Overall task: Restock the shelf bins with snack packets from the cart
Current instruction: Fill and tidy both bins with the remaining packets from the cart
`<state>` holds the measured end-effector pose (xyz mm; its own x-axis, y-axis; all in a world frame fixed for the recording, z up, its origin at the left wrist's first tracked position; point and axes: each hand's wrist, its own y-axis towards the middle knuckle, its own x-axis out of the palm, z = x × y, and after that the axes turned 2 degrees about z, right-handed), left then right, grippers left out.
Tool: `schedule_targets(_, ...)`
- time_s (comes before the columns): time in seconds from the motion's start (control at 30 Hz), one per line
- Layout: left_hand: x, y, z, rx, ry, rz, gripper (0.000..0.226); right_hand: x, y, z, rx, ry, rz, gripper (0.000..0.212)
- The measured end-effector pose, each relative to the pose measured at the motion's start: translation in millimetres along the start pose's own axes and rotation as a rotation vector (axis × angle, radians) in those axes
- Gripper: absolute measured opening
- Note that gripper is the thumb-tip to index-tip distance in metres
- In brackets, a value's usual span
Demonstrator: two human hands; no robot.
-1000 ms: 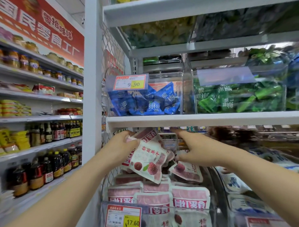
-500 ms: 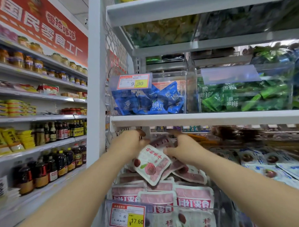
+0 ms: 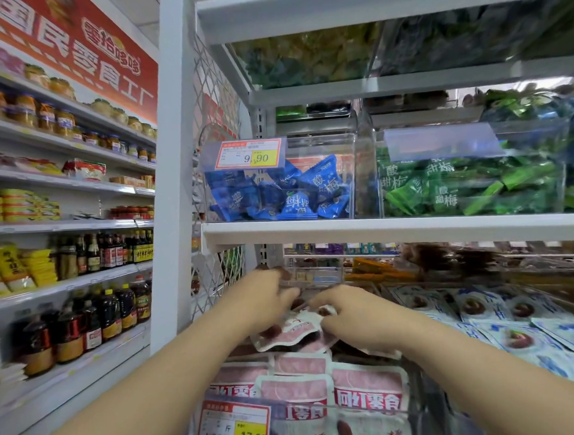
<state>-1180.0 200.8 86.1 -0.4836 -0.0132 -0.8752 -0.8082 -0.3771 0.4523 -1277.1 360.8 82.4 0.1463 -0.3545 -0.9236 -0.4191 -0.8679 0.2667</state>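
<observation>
The left hand (image 3: 266, 303) and right hand (image 3: 352, 316) meet over a packet (image 3: 294, 332) in the front bin (image 3: 369, 407). A shelf (image 3: 378, 228) above the hands carries two bins (image 3: 319, 150). Loose packets (image 3: 513, 319) lie right of the right hand, and bottles (image 3: 86, 318) stand well left of the left hand.

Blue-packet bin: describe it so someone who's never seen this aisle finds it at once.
Find the white shelf crossing the frame at mid-height. The clear bin stands at its left end, beside the mesh side panel. Unlike the neighbour holding green packets, it holds blue packets and carries a red-and-yellow 9.90 price tag.
</observation>
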Motion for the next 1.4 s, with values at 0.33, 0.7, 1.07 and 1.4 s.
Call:
schedule_targets(0.33,-19.4,-41.3,8.1,0.192,0.084,-0.324,0.056,-6.0,-4.8,6.9,-0.151,-0.259,-0.068,0.053)
schedule_targets(0.7,-15.9,-41.9,-13.5,0.145,0.201,-0.334,0.030,0.3,-13.2,2.6,-0.235,-0.372,0.080,0.035)
schedule_targets(1.07,-27.4,-36.2,-11.2,0.101,0.230,-0.367,0.049,-5.9,-13.3,4.4,-0.136,-0.273,0.077,0.028)
schedule_targets(1.4,2.1,-26.2,8.1,0.187,0.087,-0.429,0.059,-11.4,-29.9,25.4,0.099,-0.526,-0.207,0.049)
